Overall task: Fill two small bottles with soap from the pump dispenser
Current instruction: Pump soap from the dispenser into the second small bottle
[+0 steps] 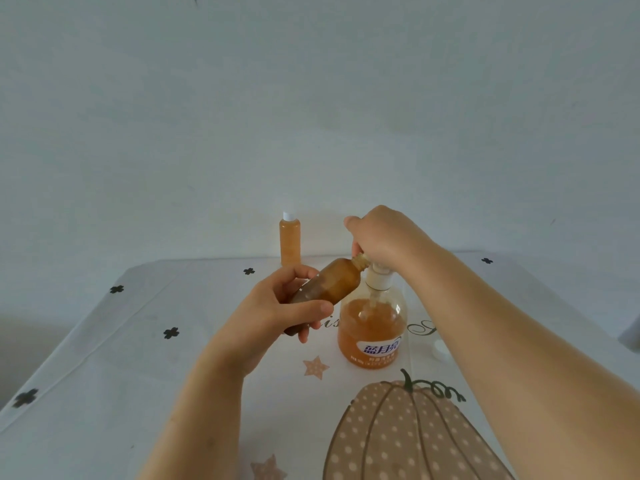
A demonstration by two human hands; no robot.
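Left hand [273,313] fingers wrap the tilted small bottle [329,284] (mouth at the spout). Right hand [384,237] fingers press closed on the pump dispenser [372,327] head.

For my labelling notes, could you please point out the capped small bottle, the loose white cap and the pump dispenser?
capped small bottle [290,242], head view, its body.
loose white cap [440,350], head view, its top.
pump dispenser [372,332], head view, its body.

On the table [104,393], the pump dispenser [372,327] stands at centre. A small bottle [332,284], tilted with its neck toward two o'clock, meets the pump's spout at the dispenser's eleven o'clock. A second bottle [290,242] stands upright farther off, also toward eleven. A cap [440,350] lies at the dispenser's three o'clock.
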